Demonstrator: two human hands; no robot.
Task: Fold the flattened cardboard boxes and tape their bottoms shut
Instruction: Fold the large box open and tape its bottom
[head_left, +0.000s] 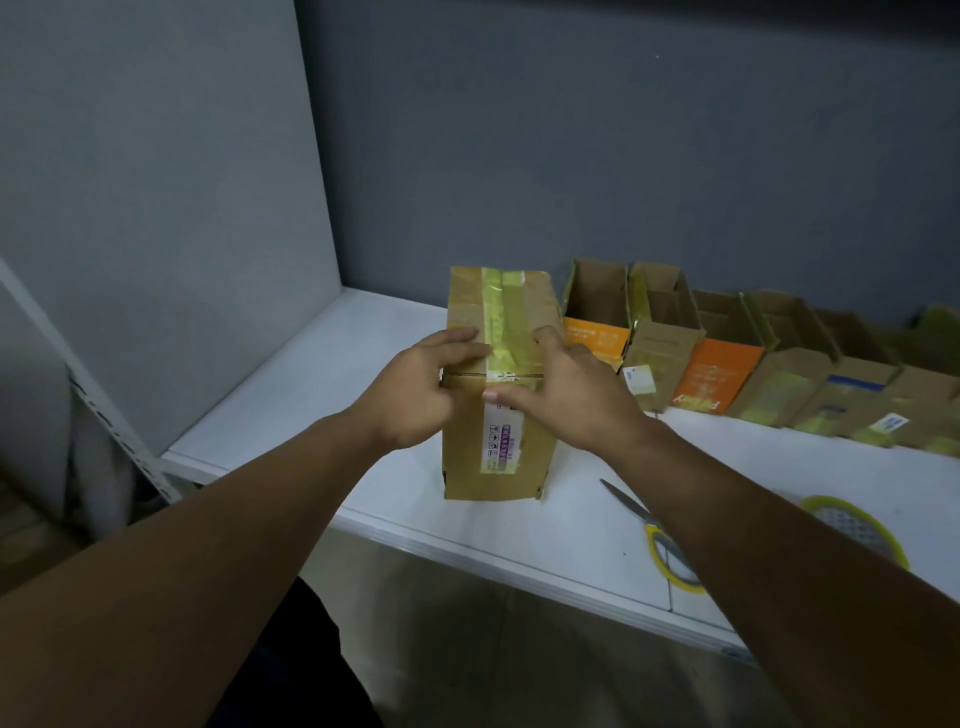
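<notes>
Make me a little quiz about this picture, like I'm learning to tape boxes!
1. True or false: the tape roll sits on top of the box.
2. What lies on the table between box and roll? A) scissors B) a pen C) a knife
3. How many hands touch the box?
Key: 1 false, it lies on the table. 2 A. 3 two: the left hand and right hand both press on its taped top.
</notes>
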